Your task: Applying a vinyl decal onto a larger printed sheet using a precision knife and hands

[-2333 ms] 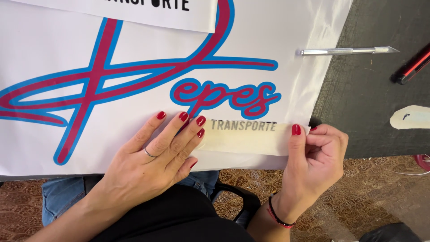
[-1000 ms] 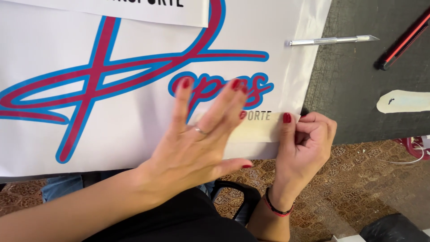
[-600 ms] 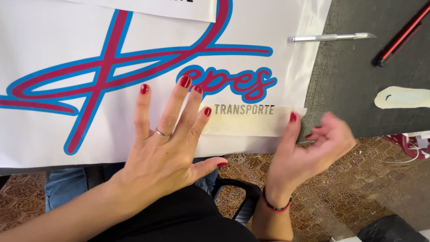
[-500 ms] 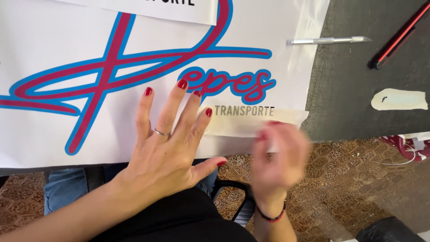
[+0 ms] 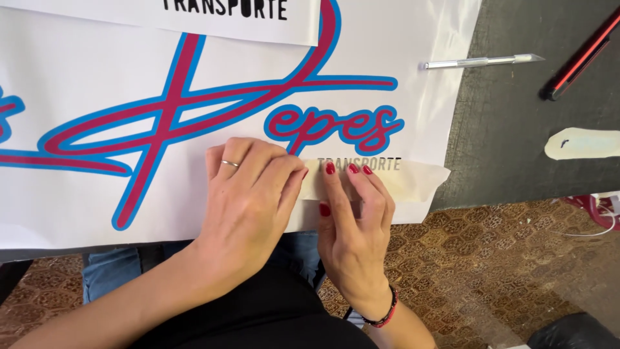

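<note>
A large white sheet [image 5: 97, 194] printed with red and blue script lettering lies on the table. A strip of translucent cream transfer tape [image 5: 407, 179] with grey block letters sits near its lower edge. My left hand [image 5: 248, 200], wearing a ring, rests curled on the sheet at the strip's left end. My right hand [image 5: 352, 223] lies beside it, fingertips pressing on the strip and thumb at its lower edge. Both hands touch each other.
A silver craft knife [image 5: 481, 62] lies on the dark mat [image 5: 516, 129] at the upper right, with a red and black tool [image 5: 581, 58] further right. A cream offcut [image 5: 581, 143] lies at the right. A second white sheet [image 5: 213, 19] overlaps the top.
My right hand let go of the strip's right end and moved left onto the strip. My left hand slid from flat and spread to curled at the strip's left end.
</note>
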